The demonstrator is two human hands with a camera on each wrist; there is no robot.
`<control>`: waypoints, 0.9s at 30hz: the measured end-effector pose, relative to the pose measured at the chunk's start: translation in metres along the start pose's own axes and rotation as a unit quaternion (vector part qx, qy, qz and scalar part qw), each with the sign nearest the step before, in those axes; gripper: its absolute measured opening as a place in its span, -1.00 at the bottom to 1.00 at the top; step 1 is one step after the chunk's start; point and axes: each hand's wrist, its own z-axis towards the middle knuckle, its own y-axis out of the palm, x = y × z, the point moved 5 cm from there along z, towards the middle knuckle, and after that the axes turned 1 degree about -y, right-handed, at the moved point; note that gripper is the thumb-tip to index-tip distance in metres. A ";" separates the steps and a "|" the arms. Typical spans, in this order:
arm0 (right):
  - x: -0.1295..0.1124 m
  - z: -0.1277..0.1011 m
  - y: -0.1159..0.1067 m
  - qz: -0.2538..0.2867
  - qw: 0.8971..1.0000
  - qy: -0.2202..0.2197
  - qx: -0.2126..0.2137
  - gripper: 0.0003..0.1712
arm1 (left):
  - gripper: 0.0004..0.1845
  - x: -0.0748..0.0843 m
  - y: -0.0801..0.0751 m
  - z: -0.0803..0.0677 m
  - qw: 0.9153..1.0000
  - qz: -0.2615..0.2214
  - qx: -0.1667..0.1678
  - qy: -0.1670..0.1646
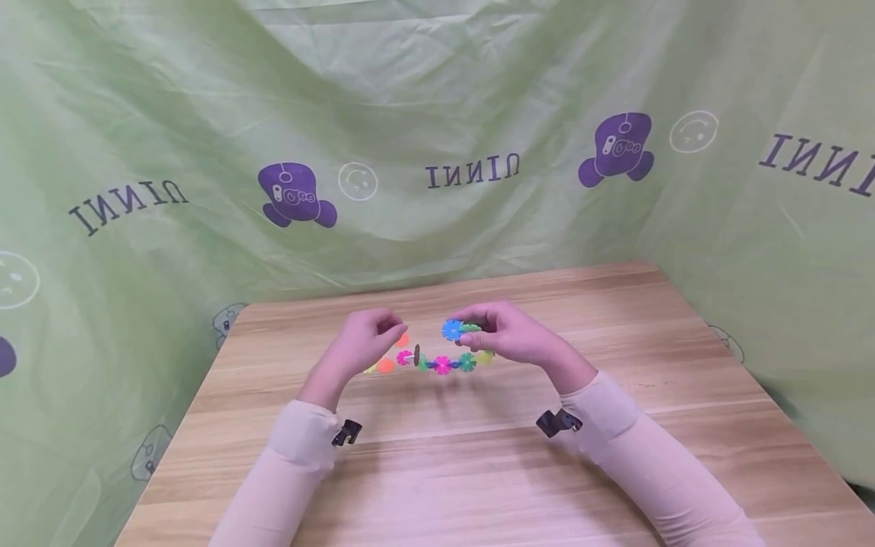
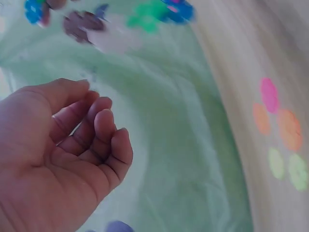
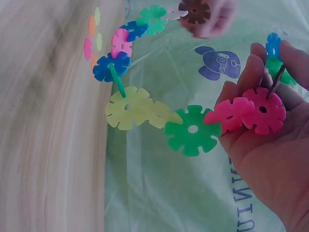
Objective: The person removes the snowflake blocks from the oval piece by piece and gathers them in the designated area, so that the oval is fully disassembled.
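Between our two hands, above the wooden table [image 1: 478, 471], hung the snowflake-disc chain [image 3: 159, 116]. Our right hand [image 1: 509, 334] pinched its pink end discs [image 3: 251, 113] at three o'clock. Our left hand [image 1: 362, 342] at nine o'clock was loosely curled, holding nothing, just short of the brown end disc [image 3: 194, 9]. We judged it wise to grip that brown disc flat and keep the slots aligned. Loose discs [image 2: 282, 137] lay on the table nearby.
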 end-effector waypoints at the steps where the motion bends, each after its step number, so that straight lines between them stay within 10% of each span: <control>1: 0.000 0.000 0.000 0.000 1.000 -0.003 -0.002 -0.60 | -0.83 0.007 -0.001 -0.001 1.000 -0.006 0.006 0.013; 12: 0.000 0.002 0.000 -0.001 1.000 -0.012 0.003 -0.65 | -0.75 0.069 0.003 -0.015 0.978 0.003 0.010 0.208; 27: 0.000 -0.001 0.000 -0.006 0.999 0.005 0.036 -0.83 | -0.62 0.083 0.020 -0.013 0.968 -0.012 -0.009 0.251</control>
